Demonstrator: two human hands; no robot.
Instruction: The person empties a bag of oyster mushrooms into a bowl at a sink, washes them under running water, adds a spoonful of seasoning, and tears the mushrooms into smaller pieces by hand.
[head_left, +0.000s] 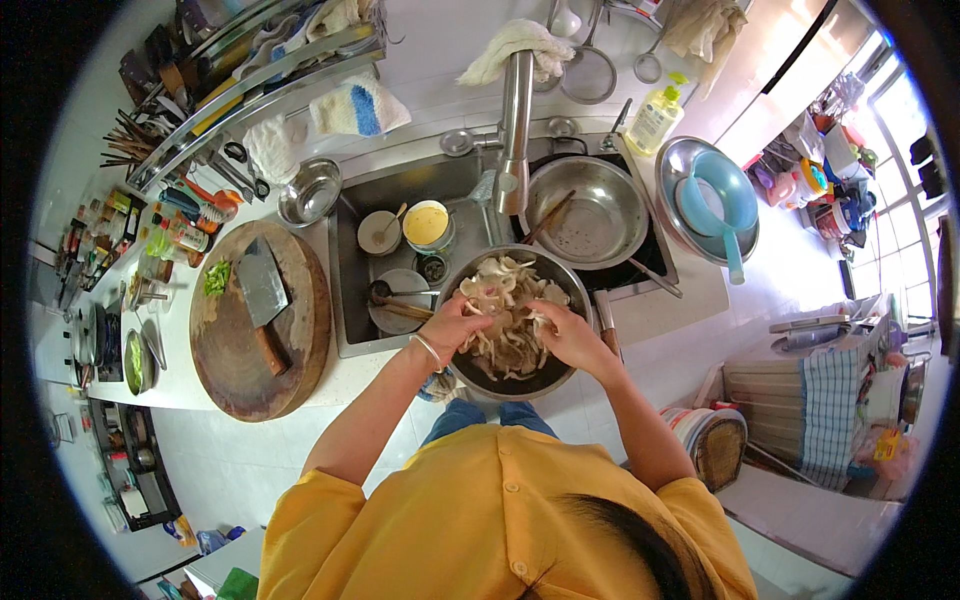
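A metal bowl (499, 387) full of torn oyster mushrooms (517, 292) is at the front rim of the sink, straight before me. My left hand (457, 324) reaches over the bowl's left side and pinches an oyster mushroom piece between thumb and fingers. On the right side, my right hand (574, 336) has its fingertips closed on a small pale shred of mushroom. Beneath the hands, the heap of mushrooms partly covers the bowl's dark inner wall.
Left of the sink (360, 300), a cleaver (262, 285) and chopped greens (217, 277) lie on a round wooden chopping board (225, 360). A faucet (516, 135) rises behind the bowl. Beyond stands a steel basin (592, 225); a blue plastic ladle (720, 195) rests in another basin at right.
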